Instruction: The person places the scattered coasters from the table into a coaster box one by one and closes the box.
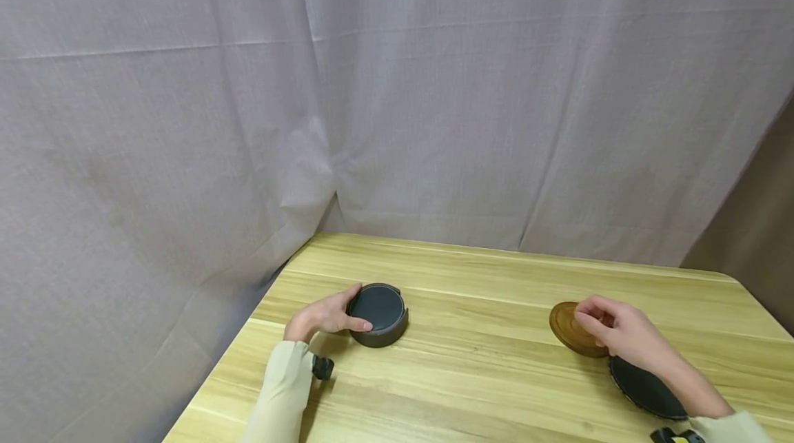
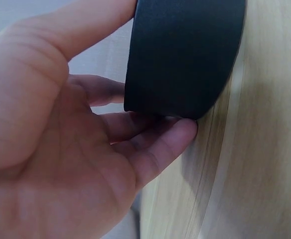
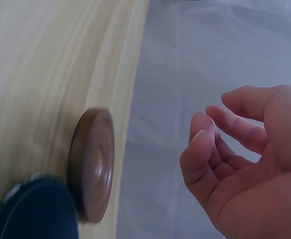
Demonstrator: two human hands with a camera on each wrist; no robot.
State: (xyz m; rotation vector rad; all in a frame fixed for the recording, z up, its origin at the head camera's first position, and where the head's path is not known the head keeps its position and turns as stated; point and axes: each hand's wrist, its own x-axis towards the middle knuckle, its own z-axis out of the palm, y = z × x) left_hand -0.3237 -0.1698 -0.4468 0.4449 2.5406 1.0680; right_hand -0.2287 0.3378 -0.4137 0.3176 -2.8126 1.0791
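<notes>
My left hand (image 1: 331,312) holds a round dark coaster holder (image 1: 383,337) by its side, the thumb over the rim and the fingers round the wall. Inside the holder lies a dark round coaster (image 1: 377,306). In the left wrist view the holder's black wall (image 2: 185,55) stands between thumb and fingers, and one fingertip is at its lower edge by the table. Over on the right, my right hand (image 1: 623,333) hovers by a brown wooden disc (image 1: 566,326) with a ringed face. The right wrist view shows its loosely bent fingers apart from the wooden disc (image 3: 98,167), holding nothing.
A flat black round piece (image 1: 645,388) lies beside the wooden disc, partly under my right forearm in the head view. The wood-grain table (image 1: 471,374) ends at the back against a grey curtain (image 1: 446,119), which also hangs along the left side.
</notes>
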